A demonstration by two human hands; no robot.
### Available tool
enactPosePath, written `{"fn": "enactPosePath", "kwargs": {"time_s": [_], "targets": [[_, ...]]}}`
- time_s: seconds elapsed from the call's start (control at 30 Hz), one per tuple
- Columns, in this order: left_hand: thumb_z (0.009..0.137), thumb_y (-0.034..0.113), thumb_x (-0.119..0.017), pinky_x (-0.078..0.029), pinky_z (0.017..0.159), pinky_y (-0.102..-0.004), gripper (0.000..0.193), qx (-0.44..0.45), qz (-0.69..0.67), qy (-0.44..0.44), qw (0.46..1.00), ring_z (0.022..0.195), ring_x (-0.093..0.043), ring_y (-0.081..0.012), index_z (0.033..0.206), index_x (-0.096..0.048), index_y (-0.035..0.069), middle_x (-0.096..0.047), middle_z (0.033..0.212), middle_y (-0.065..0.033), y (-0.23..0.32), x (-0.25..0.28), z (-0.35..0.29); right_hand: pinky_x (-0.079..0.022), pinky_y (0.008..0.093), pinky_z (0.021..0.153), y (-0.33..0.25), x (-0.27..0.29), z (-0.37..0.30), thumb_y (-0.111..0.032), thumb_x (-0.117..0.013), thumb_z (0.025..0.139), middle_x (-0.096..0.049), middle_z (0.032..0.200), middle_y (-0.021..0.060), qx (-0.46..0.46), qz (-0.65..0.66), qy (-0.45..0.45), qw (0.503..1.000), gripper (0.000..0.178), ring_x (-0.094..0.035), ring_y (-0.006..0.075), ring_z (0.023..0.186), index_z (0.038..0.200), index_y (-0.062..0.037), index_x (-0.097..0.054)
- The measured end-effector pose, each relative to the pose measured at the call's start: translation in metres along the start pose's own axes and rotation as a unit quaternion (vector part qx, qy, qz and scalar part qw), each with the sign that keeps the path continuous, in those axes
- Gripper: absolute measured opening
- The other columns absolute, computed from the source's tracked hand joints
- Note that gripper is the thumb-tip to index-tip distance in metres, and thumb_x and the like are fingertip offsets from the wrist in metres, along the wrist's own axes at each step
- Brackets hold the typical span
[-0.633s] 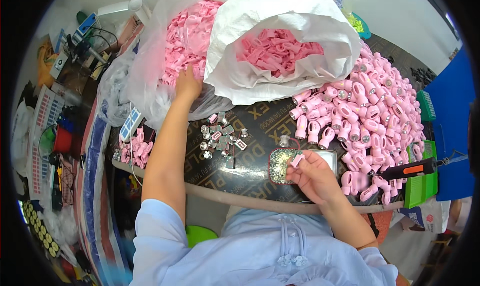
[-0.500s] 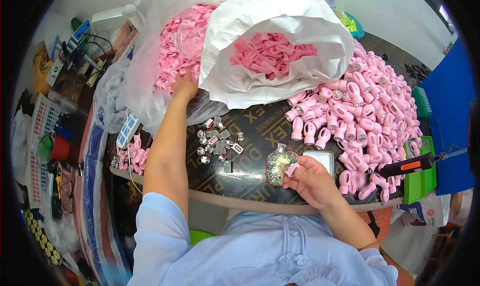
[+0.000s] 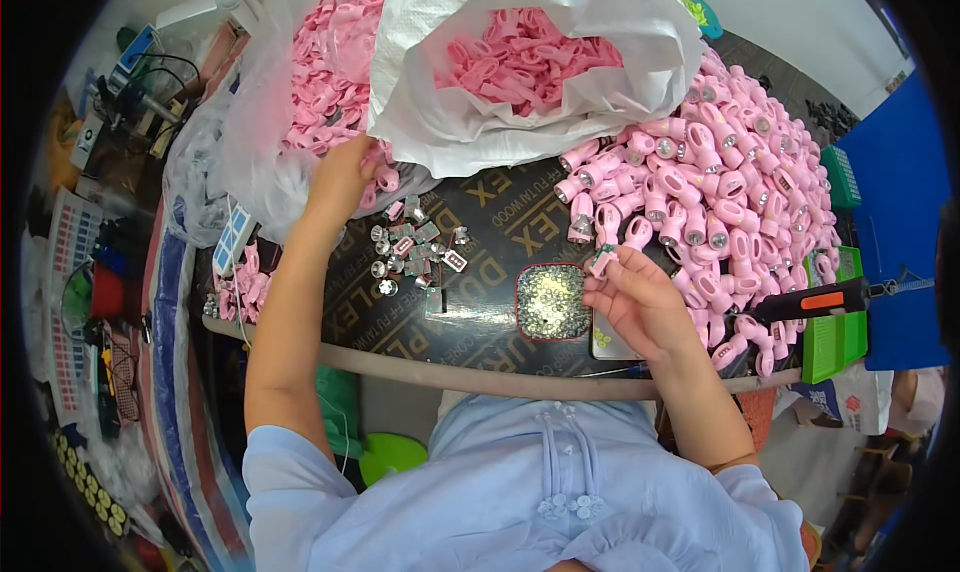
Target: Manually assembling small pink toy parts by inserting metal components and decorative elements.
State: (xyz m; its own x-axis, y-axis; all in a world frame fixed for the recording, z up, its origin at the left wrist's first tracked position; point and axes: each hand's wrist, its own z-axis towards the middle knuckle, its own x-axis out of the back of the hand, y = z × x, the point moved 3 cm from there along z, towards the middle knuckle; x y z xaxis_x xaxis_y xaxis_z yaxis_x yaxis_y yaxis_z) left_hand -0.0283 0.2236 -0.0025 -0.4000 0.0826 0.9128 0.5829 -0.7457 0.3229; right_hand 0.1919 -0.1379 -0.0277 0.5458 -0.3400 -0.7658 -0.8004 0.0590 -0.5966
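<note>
My left hand (image 3: 347,172) is closed on a pink plastic shell (image 3: 383,179), just in front of the pink pieces (image 3: 325,102) in a clear plastic bag. Between thumb and fingers, my right hand (image 3: 640,297) pinches a small pink part (image 3: 603,261) with a bit of green and metal on it. Left of that hand lies a red-rimmed tray (image 3: 519,307) of tiny shiny parts. A white-and-silver rectangular tray (image 3: 612,344) is partly hidden beneath the hand. Small circuit boards with silver reflector cups (image 3: 420,252) lie loosely grouped nearer my left hand.
A white woven sack (image 3: 420,92) full of pink pieces stands at the back. To the right, pink flashlights (image 3: 715,182) are heaped high. A black-and-orange tool (image 3: 815,300) hangs from a spring beside a green tray (image 3: 838,347). More pink parts (image 3: 243,290) sit at the left edge.
My left hand has come back from the bagged pieces toward me, and a pink shell now shows in it. My right hand has moved off the red-rimmed tray to its right, still pinching the small part.
</note>
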Motion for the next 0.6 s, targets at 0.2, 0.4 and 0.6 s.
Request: {"fn": "enactPosePath", "kwargs": {"time_s": [0.2, 0.4, 0.6], "targets": [[0.092, 0.013, -0.067, -0.048, 0.088, -0.0339, 0.014, 0.006, -0.247, 0.014, 0.969, 0.103, -0.058, -0.0236, 0.103, -0.074, 0.007, -0.06, 0.114, -0.0101, 0.1, 0.023, -0.064, -0.055, 0.0354, 0.086, 0.002, 0.008, 0.002, -0.007, -0.063, 0.097, -0.068, 0.102, 0.0084, 0.004, 0.001, 0.018, 1.0, 0.023, -0.065, 0.0192, 0.096, 0.119, 0.0001, -0.061], [0.092, -0.004, -0.06, -0.048, 0.086, -0.0262, 0.021, 0.019, -0.553, -0.196, 0.81, 0.101, -0.059, -0.0122, 0.113, -0.061, 0.001, -0.06, 0.114, -0.0067, 0.171, -0.042, -0.123, -0.055, 0.0289, 0.085, 0.001, -0.016, 0.011, -0.005, -0.063, 0.096, -0.067, 0.105, 0.0067, 0.056, -0.253, 0.03, 0.965, 0.029, -0.066, 0.0146, 0.094, 0.124, 0.0027, -0.06], [0.094, -0.004, -0.063, -0.051, 0.083, -0.0243, 0.014, 0.046, -0.654, -0.165, 0.737, 0.095, -0.06, -0.0084, 0.106, -0.058, 0.002, -0.062, 0.107, -0.0047, 0.189, -0.056, -0.133, -0.054, 0.0254, 0.086, -0.01, -0.03, 0.017, 0.003, -0.069, 0.09, -0.067, 0.102, 0.0049, -0.011, -0.445, -0.027, 0.895, 0.03, -0.065, 0.01, 0.094, 0.119, 0.0035, -0.063]]}}
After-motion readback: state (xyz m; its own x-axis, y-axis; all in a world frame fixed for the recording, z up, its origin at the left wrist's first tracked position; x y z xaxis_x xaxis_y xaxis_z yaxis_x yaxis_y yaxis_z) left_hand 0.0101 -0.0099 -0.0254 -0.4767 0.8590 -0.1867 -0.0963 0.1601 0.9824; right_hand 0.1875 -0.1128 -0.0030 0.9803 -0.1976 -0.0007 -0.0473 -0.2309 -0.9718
